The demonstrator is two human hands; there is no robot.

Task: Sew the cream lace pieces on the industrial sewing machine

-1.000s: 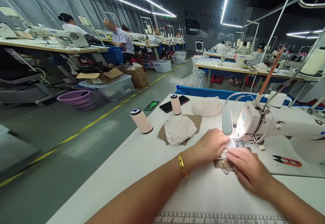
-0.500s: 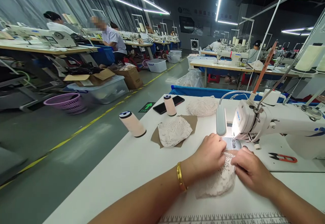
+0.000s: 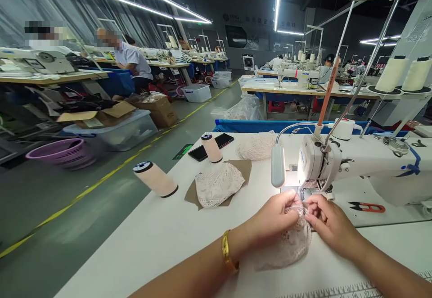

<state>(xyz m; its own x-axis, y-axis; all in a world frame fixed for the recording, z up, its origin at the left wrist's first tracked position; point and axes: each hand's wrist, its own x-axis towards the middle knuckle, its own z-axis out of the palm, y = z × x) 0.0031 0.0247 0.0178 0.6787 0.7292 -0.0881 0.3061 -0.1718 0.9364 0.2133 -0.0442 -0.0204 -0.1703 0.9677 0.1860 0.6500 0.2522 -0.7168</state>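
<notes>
At ten o'clock a cardboard box holds dark items. The left hand and right hand pinch the crumpled, white, openwork lace piece.

A pale pink thread cone lay tilted on the white counter, near its left edge. Further back, a second pink cone stood upright just in front of a black phone. Between the two cones, a folded white lace piece rested on a brown paper sheet, and a looser heap of white lace sat behind it. Red-handled thread snips lay to the right. Two large white thread cones stood on a raised stand. On the grey floor, a purple plastic basket sat beside a clear plastic tub, short of a yellow floor line.
</notes>
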